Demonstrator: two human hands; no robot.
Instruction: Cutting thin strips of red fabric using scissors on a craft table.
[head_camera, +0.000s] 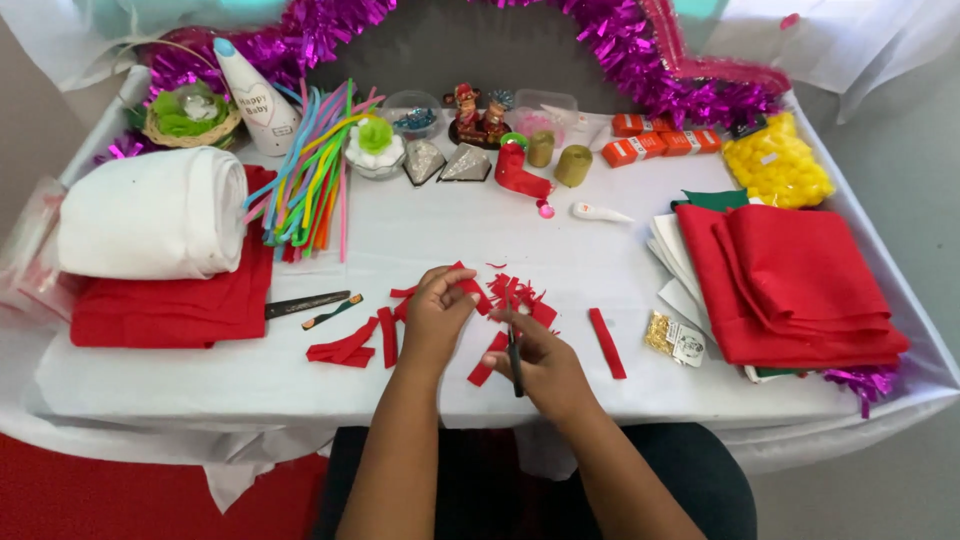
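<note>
Hands snipping soft red felt.
Left hand (437, 312) pinches a felt scrap (470, 288); right hand (545, 365) grips dark scissors (515, 360) among jagged red felt strips (345, 347) on the white table (440, 235).

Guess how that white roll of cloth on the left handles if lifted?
The white roll of cloth probably sags when lifted: its layers look soft and loosely wound. It may unroll, as nothing visible ties it. Pushed, it likely drags the red cloth under it.
</note>
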